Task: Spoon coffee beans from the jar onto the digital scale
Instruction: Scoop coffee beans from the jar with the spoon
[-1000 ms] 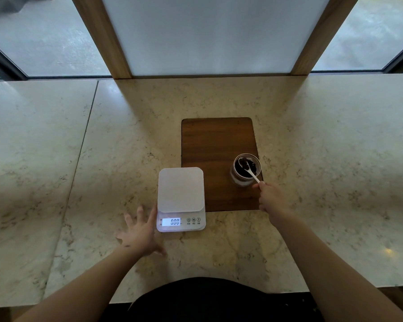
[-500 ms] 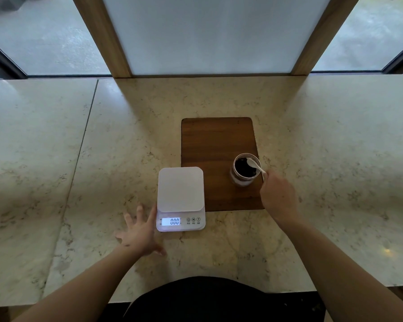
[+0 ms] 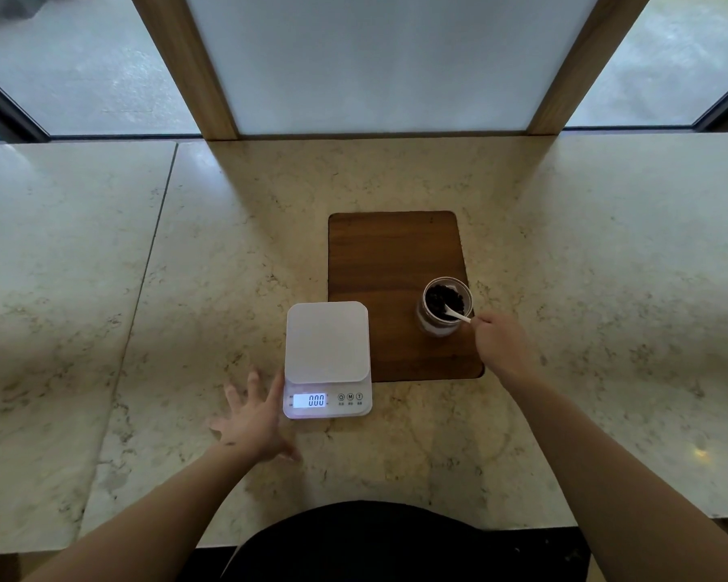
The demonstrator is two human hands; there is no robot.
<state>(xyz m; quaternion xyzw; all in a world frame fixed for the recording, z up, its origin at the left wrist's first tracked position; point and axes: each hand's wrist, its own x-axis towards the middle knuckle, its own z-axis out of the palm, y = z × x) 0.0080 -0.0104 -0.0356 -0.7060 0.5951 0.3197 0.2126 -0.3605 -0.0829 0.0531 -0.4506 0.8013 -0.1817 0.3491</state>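
Pinching the white spoon [image 3: 457,315] by its handle end with the right hand [image 3: 500,345], bowl dipped into the coffee beans [image 3: 443,301] inside the open glass jar [image 3: 443,307] — jar upright at the near right of the wooden board [image 3: 389,262]. Resting flat on the marble counter [image 3: 606,287], left hand [image 3: 255,417], fingers spread and holding nothing, index side just touching the near left corner of the white digital scale [image 3: 328,342]. Platform bare, display [image 3: 309,400] lit — reading zeros.
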